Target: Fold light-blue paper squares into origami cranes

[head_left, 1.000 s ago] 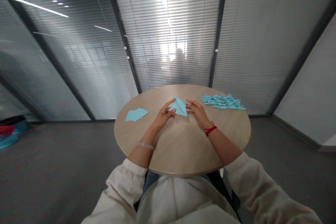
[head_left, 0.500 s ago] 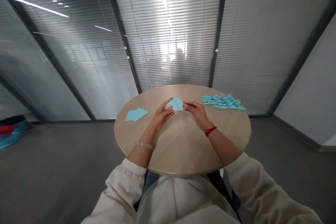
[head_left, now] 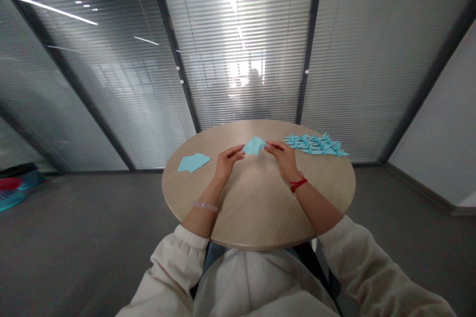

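Note:
A light-blue sheet of origami paper (head_left: 254, 145), partly folded, is held between my two hands above the far half of the table. My left hand (head_left: 227, 162) pinches its left corner between thumb and fingers. At the opposite corner, the fingertips of my right hand (head_left: 283, 159) grip the paper. More blue paper (head_left: 194, 162) lies flat to the left of my left hand. Beyond my right hand, several folded blue paper cranes (head_left: 316, 143) lie in a cluster.
The round wooden table (head_left: 256, 208) stands close in front of my body. Behind it rises a glass wall with blinds (head_left: 249, 99). Red, blue and black containers (head_left: 18, 183) rest on the floor at the far left.
The paper has shifted slightly to the right and turned, and its outline is different. My left hand has moved a little right, its fingers now closer to the paper's left corner.

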A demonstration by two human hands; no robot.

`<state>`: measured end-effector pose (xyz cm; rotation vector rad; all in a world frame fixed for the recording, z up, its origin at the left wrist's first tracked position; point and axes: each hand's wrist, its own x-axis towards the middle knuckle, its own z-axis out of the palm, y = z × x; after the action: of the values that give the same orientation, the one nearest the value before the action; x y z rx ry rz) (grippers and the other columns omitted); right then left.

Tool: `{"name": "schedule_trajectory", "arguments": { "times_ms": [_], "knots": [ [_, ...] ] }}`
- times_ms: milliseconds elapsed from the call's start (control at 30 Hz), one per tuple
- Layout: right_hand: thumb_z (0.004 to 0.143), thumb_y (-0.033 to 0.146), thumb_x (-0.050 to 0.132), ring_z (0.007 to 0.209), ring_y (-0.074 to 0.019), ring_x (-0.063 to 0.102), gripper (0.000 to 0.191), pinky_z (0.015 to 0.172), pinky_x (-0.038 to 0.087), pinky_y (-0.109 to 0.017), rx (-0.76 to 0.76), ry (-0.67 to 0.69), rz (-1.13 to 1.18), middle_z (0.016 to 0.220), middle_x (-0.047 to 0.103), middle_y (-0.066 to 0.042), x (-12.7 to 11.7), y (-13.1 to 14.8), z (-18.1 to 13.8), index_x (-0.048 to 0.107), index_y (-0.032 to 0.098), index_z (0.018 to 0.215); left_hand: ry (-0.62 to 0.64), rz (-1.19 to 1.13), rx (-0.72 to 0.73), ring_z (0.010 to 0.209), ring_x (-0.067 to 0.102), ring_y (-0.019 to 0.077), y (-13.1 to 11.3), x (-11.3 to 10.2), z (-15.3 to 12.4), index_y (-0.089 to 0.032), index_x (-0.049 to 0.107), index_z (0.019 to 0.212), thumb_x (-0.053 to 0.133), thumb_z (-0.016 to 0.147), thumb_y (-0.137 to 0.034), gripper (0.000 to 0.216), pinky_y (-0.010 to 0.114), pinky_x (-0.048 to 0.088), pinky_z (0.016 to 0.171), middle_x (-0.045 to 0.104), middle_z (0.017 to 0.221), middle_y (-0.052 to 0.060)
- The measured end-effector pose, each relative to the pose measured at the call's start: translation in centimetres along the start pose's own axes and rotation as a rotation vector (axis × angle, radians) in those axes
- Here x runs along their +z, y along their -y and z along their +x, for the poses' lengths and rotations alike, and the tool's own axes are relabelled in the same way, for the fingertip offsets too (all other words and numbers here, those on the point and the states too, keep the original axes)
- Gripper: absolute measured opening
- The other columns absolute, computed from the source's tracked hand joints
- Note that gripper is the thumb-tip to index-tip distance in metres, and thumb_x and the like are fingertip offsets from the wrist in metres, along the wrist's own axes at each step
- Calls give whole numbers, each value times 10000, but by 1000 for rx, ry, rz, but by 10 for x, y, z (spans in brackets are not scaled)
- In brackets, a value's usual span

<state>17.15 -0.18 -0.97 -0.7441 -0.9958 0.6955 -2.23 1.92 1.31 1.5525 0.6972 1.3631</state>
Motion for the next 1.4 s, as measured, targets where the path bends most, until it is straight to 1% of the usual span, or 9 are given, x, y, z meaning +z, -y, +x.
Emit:
{"name": "schedule_trajectory", "arguments": {
  "times_ms": [133, 333, 533, 667, 833, 967, 1067, 1233, 1400],
  "knots": [
    [619, 377, 778, 806, -170, 654, 284, 832, 528, -363, -11, -10, 26, 853, 719, -27, 0, 0, 0, 736, 204, 841, -31, 3, 0, 815, 616, 202, -3, 1, -2, -148, 748, 910, 785, 628, -293, 320, 365, 497, 799, 724, 911, 84],
    [629, 407, 769, 789, -170, 654, 318, 826, 548, -380, 9, -13, 16, 873, 714, -39, 0, 4, -3, 732, 192, 861, -94, 28, 5, 783, 617, 191, -2, 1, -1, -163, 753, 861, 749, 662, -307, 246, 311, 497, 676, 721, 896, 82],
    [610, 398, 782, 746, -154, 643, 306, 780, 563, -365, 42, -17, 47, 855, 713, -33, -2, 5, -3, 740, 194, 834, -133, 34, 19, 747, 600, 169, 4, -2, 3, -171, 753, 869, 745, 663, -337, 264, 268, 491, 611, 718, 856, 70],
    [610, 397, 779, 763, -160, 641, 297, 758, 567, -357, 55, -10, 39, 855, 716, -33, -2, 6, -3, 741, 196, 825, -75, -4, -34, 808, 603, 176, 5, -4, 2, -173, 741, 926, 759, 657, -365, 330, 261, 493, 641, 709, 905, 76],
    [623, 376, 775, 756, -154, 641, 276, 765, 564, -360, 45, 1, 37, 862, 714, -26, -2, 6, -4, 739, 202, 833, 31, -128, -165, 845, 610, 160, 4, -5, -1, -180, 699, 1063, 761, 675, -379, 441, 263, 483, 715, 685, 970, 90],
    [620, 379, 776, 754, -158, 642, 274, 753, 564, -355, 43, 7, 31, 863, 716, -33, -2, 6, -4, 741, 201, 826, 60, -263, -265, 827, 612, 128, 6, -8, -1, -190, 694, 1067, 788, 659, -309, 436, 257, 475, 763, 678, 941, 70],
    [616, 385, 777, 743, -160, 641, 279, 751, 563, -361, 45, 17, 23, 845, 718, -34, -2, 6, -4, 744, 196, 819, 50, -336, -298, 795, 607, 107, 9, -10, 1, -188, 693, 1054, 795, 655, -272, 420, 228, 480, 741, 671, 900, 58],
    [608, 380, 783, 724, -164, 647, 264, 752, 559, -369, 39, 28, -27, 801, 718, -31, -6, 8, 0, 747, 198, 796, -2, -330, -254, 773, 580, 89, 12, -13, 5, -192, 708, 1017, 802, 638, -289, 403, 186, 471, 679, 658, 909, 49],
    [588, 385, 791, 684, -170, 650, 261, 763, 551, -384, 43, 32, -83, 740, 710, -31, -9, 13, 3, 746, 190, 756, -36, -149, -126, 820, 565, 128, 13, -12, 6, -183, 720, 986, 760, 672, -377, 372, 218, 487, 671, 655, 933, 63]
  ]
}}
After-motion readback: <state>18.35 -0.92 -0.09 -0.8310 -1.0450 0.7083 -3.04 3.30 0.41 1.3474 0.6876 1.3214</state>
